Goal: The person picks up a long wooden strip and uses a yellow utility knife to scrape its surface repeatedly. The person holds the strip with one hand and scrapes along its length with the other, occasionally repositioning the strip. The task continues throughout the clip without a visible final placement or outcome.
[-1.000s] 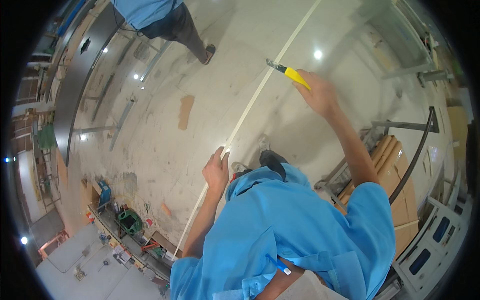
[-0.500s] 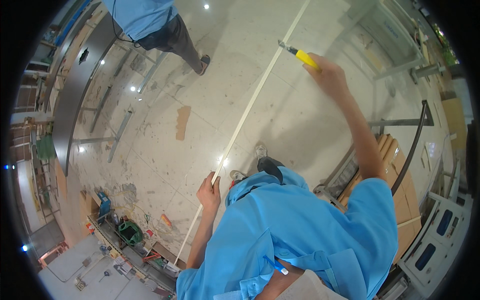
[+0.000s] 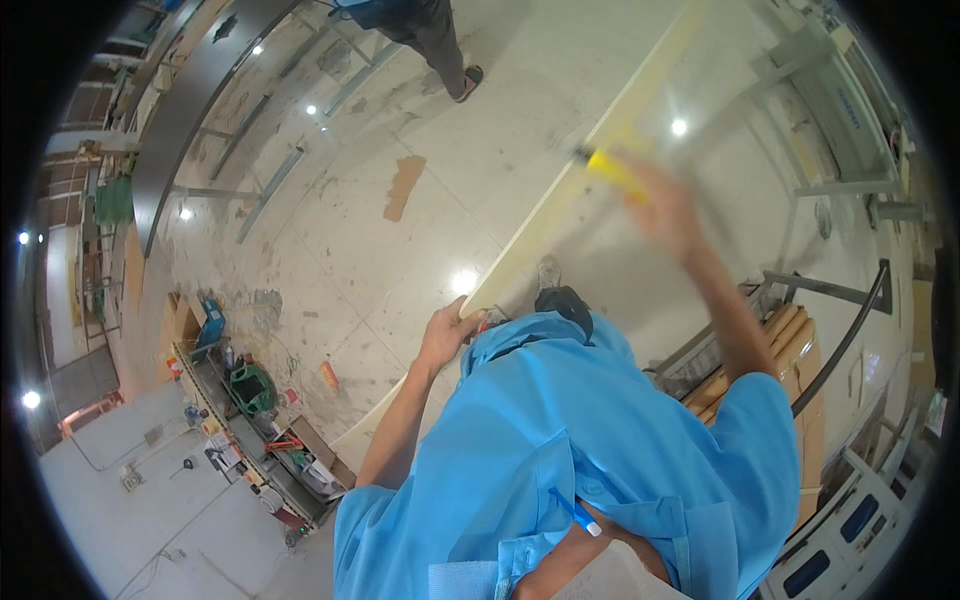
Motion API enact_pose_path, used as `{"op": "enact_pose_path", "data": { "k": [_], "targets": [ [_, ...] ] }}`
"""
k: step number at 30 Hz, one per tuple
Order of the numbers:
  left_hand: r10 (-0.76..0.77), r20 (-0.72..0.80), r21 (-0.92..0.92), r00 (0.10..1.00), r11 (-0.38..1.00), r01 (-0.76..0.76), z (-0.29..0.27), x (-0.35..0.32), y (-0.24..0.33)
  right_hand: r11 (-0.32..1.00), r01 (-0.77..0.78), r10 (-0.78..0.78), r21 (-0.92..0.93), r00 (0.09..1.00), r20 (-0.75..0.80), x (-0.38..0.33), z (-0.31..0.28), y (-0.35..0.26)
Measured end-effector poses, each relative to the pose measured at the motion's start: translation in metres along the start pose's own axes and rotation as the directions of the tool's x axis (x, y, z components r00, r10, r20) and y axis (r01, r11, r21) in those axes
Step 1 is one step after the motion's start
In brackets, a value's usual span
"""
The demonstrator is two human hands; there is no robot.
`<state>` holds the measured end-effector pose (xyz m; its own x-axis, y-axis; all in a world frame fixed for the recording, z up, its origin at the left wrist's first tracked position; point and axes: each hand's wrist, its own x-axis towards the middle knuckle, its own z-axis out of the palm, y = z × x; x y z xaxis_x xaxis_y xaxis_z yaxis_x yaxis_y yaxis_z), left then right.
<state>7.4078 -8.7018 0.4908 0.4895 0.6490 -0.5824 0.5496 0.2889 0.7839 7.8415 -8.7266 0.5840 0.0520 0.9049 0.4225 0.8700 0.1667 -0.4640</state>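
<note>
A long cream-coloured strip (image 3: 530,238) runs slantwise from the upper right down past my left side, tilted so that its flat face shows. My left hand (image 3: 446,332) grips its edge in front of my waist, fingers closed round it. My right hand (image 3: 668,208), smeared by motion, is closed on a tool with a yellow handle (image 3: 614,172) and a dark collar. The tool's far end is blurred over the strip's upper part, and I cannot tell whether it touches. The strip's lower end passes behind my left forearm.
A person's leg (image 3: 440,50) stands at the upper left by a dark panel (image 3: 190,110) on metal legs. A torn cardboard piece (image 3: 404,188) lies on the floor. At lower left is a cluttered tool bench (image 3: 270,440); at right, brown-wrapped bundles (image 3: 795,350) and a curved dark bar (image 3: 845,345).
The strip has turned from edge-on to showing its broad face. My right hand and the yellow tool have moved down toward me along the strip. My left hand still grips it.
</note>
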Motion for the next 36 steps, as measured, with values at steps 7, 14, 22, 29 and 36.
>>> {"op": "enact_pose_path", "data": {
  "k": [7, 14, 22, 29, 36],
  "targets": [
    [-0.047, 0.105, -0.133, 0.993, 0.989, 0.061, 0.007, 0.005, 0.04, 0.996, -0.071, 0.085, -0.056, 0.954, 0.289, -0.064, 0.042, -0.089],
    [0.015, 0.135, -0.181, 0.991, 0.983, 0.01, 0.009, 0.0, 0.026, 0.971, -0.23, 0.238, -0.062, 0.953, 0.187, -0.058, 0.025, -0.07],
    [0.012, 0.1, -0.153, 0.995, 0.988, 0.003, 0.009, -0.021, 0.014, 0.981, -0.144, 0.155, -0.13, 0.984, 0.084, -0.041, 0.01, -0.028],
    [0.029, 0.186, -0.143, 0.982, 0.99, -0.002, -0.008, -0.037, -0.025, 0.974, -0.226, 0.223, -0.033, 0.971, -0.084, -0.02, -0.012, 0.032],
    [0.083, 0.098, -0.11, 0.992, 0.991, -0.072, -0.003, -0.046, -0.029, 0.97, -0.237, 0.234, -0.059, 0.971, -0.053, -0.009, -0.041, 0.052]
  ]
}}
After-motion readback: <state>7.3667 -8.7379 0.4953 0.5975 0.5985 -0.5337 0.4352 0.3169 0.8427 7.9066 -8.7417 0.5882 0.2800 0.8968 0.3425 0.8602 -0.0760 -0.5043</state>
